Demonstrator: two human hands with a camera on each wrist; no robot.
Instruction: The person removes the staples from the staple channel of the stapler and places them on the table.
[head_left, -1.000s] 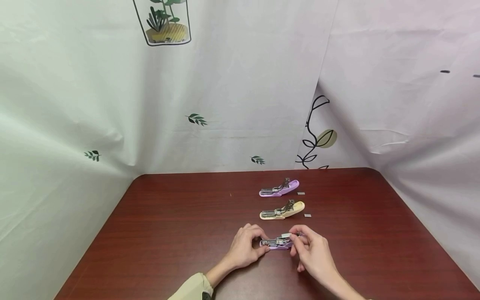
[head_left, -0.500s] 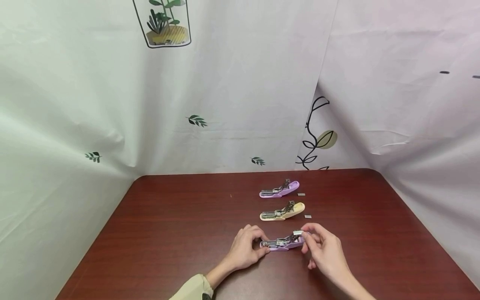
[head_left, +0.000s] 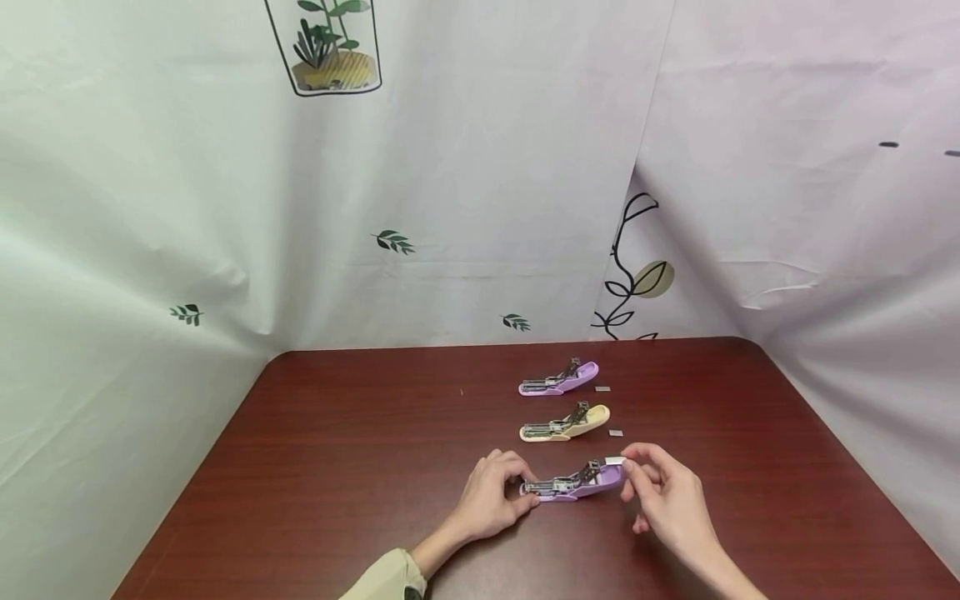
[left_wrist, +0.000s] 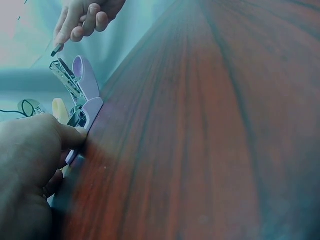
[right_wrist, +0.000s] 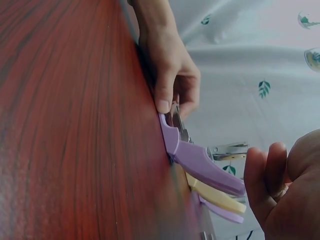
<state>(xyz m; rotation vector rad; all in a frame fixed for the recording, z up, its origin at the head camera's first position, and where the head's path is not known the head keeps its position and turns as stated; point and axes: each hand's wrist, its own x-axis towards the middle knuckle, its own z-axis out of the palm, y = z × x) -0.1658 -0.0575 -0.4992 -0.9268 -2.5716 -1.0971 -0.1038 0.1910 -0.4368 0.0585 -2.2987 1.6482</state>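
Note:
A purple stapler [head_left: 611, 478] lies opened out nearest the person, its metal magazine on the left and its cover tilted up on the right. At its left end, my left hand [head_left: 487, 497] grips it between thumb and fingers. My right hand [head_left: 672, 507] pinches a small silver strip of staples [head_left: 615, 460] between thumb and index finger, over the stapler's raised right end. In the left wrist view, the strip [left_wrist: 56, 50] is just above the tip of the raised metal part. The right wrist view shows the cover [right_wrist: 207, 166] from the side, with the strip hidden.
Behind it, a cream stapler [head_left: 592, 418] and another purple stapler [head_left: 581, 379] lie opened the same way. A staple strip [head_left: 616, 433] is beside the cream one, and a second strip [head_left: 602, 389] beside the far purple one. A patterned curtain [head_left: 480, 167] surrounds the table [head_left: 360, 433].
My right hand has moved right with the staple strip, from over the stapler's middle to its right end, uncovering the purple cover. The left hand and stapler stay in place.

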